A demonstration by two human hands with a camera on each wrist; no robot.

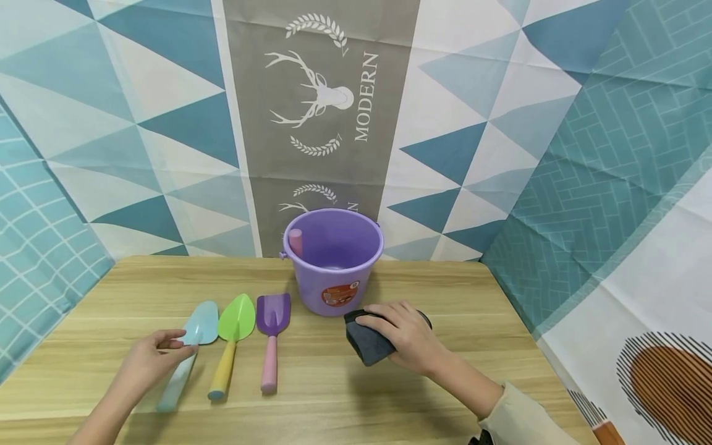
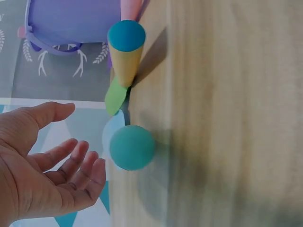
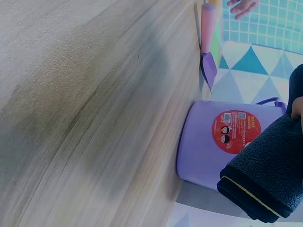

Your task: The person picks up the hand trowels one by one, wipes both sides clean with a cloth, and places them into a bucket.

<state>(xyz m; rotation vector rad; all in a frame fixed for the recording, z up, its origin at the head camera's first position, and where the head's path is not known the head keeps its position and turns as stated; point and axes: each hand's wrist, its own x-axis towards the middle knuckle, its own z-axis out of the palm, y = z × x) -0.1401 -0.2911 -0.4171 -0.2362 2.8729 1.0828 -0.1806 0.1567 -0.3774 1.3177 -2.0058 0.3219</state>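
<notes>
The dark cloth [image 1: 364, 340], folded into a thick bundle, is at the lower centre-right of the head view, just below the purple bucket [image 1: 317, 290]; contact between the two cannot be determined. The right hand [image 1: 408, 337] grasps this bundle from above (the right wrist view records a thin yellow stripe near one end). The left hand [image 1: 150, 361], lower left, is released, its fingers loosely bent and spread beside the light blue shovel [image 1: 202, 321]; the left wrist view shows a gap between the fingers and that shovel's rounded handle end. Right of it lie, side by side with blades toward the top of the frame, the green shovel [image 1: 236, 315], fitted with a yellow handle, and the purple shovel [image 1: 272, 312], fitted with a pink one. The bucket stands upright at centre, bearing a red label [image 1: 340, 295] on its front; a pink rod-like piece [image 1: 296, 241] leans inside at its left. All rest on the wood-grain table [image 1: 311, 414]. A pale sleeve [image 1: 517, 414] enters at lower right. Behind, across the upper frame, hangs a patterned sheet [image 1: 306, 93] with triangles, a deer head and the word MODERN.
</notes>
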